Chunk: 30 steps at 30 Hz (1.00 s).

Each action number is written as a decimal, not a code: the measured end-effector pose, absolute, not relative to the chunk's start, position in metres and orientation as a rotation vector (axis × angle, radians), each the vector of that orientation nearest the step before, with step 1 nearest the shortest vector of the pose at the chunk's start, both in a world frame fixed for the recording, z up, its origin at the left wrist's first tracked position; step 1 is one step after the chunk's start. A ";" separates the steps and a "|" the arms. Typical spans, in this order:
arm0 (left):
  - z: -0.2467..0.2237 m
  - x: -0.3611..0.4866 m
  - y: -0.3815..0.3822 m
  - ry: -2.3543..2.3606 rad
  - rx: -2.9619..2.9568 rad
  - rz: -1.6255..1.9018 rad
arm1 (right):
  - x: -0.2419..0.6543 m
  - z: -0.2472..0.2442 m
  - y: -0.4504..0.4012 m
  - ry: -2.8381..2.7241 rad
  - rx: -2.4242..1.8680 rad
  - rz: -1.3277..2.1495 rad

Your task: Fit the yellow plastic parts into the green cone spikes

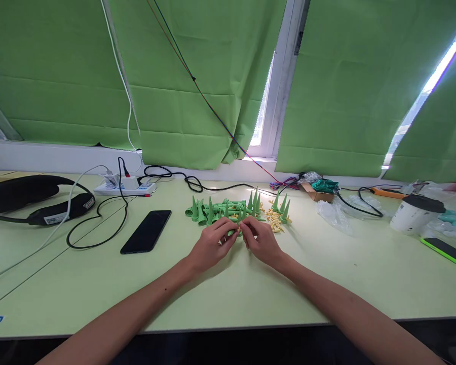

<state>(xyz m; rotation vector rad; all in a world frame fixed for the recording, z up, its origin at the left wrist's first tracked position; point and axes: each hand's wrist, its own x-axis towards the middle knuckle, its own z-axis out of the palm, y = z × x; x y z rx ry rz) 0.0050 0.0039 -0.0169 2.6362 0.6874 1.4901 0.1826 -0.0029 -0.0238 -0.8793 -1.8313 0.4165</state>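
Observation:
My left hand (213,242) is closed around a small green cone-shaped piece (231,232), partly hidden by the fingers. The fingertips of my right hand (263,242) are pinched together close against it; what they grip is too small to make out. Just beyond my hands lies a pile of green cone-shaped pieces (210,210), some standing point up and others on their sides. A heap of small pale yellow pegs (274,222) is spread to the right of the pile, with a few green cones (283,207) standing among them.
A black phone (146,232) lies to the left, near headphones (61,209), a power strip (123,186) and loose black cable (98,217). At right stand a lidded cup (414,215), a small cardboard box (317,192), clear plastic bags (334,215) and a green-edged device (448,251).

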 end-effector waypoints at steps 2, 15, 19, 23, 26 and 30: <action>-0.017 0.005 0.003 0.699 2.632 1.484 | 0.183 -0.024 -0.003 -1.833 -0.883 0.423; -0.016 0.005 0.003 0.733 2.632 1.454 | 0.183 -0.026 -0.002 -1.846 -0.904 0.438; -0.017 0.005 0.003 0.745 2.628 1.448 | 0.183 -0.025 -0.002 -1.845 -0.908 0.427; -0.017 0.005 0.004 0.751 2.618 1.432 | 0.183 -0.025 -0.002 -1.850 -0.914 0.433; -0.017 0.005 0.004 0.750 2.613 1.428 | 0.183 -0.025 -0.003 -1.855 -0.918 0.430; -0.016 0.005 0.003 0.755 2.608 1.430 | 0.183 -0.025 -0.002 -1.853 -0.922 0.411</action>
